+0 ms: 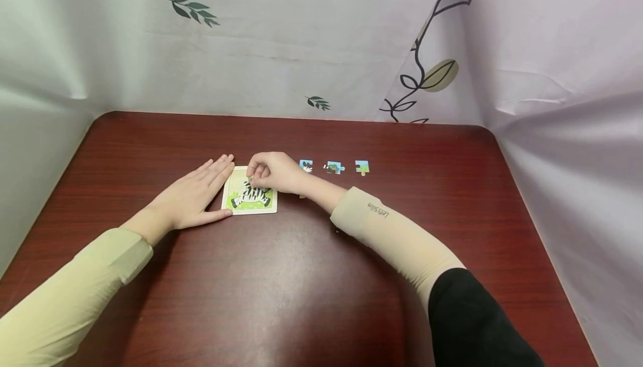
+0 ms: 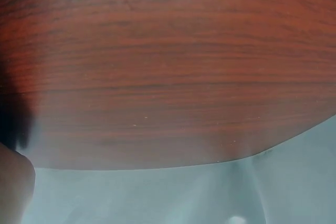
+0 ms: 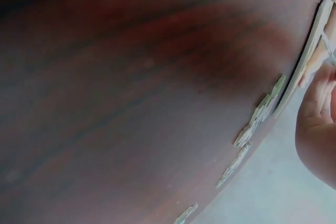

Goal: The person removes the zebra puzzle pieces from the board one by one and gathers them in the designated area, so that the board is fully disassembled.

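Observation:
A square zebra jigsaw puzzle [image 1: 249, 208] in a pale frame lies left of the table's middle, part of it hidden by my right hand [image 1: 273, 172]. Thumb and fingers of that hand pinch a small puzzle piece [image 3: 329, 49] over the picture, seen mostly edge-on in the right wrist view. My left hand [image 1: 193, 197] lies flat at the puzzle's left side, fingers straight, thumb touching the frame's lower left corner. Loose pieces lie to the right: one with a zebra part [image 1: 306, 166], one dark-patterned [image 1: 334, 167], one blue and green [image 1: 362, 167].
The dark red wooden table [image 1: 281, 278] has rounded far corners. A pale curtain [image 1: 271, 49] with leaf prints hangs behind it and along both sides. Another loose piece is mostly hidden beneath the right wrist.

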Tool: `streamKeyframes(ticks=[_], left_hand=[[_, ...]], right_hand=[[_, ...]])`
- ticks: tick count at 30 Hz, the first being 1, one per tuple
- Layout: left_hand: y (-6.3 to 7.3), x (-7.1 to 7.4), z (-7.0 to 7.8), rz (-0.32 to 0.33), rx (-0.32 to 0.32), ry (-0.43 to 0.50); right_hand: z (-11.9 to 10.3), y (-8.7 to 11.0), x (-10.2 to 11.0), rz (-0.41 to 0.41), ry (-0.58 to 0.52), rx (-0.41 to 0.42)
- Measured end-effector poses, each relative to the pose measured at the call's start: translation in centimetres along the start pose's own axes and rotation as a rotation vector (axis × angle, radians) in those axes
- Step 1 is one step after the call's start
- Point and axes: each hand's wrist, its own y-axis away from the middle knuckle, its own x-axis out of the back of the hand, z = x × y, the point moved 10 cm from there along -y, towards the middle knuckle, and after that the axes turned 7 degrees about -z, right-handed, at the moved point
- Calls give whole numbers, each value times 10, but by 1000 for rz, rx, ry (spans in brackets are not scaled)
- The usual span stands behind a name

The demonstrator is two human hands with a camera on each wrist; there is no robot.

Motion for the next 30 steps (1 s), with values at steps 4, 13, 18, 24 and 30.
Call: streamKeyframes(ticks=[4, 13, 18, 24, 30], left_hand=[[-2, -2, -1, -10, 9, -16], [-2, -1, -1, -30, 30, -3], [-2, -2, 0, -28, 28, 0], [-2, -4, -1, -38, 29, -9], [-2, -3, 0, -36, 29, -3]], right_hand=[[0, 2, 4, 1, -70, 4], [2, 12, 22, 28, -160, -12], [8, 26, 34, 22, -258, -25], [18, 48, 52, 35, -299, -26], [35, 71, 67, 43, -291, -57]])
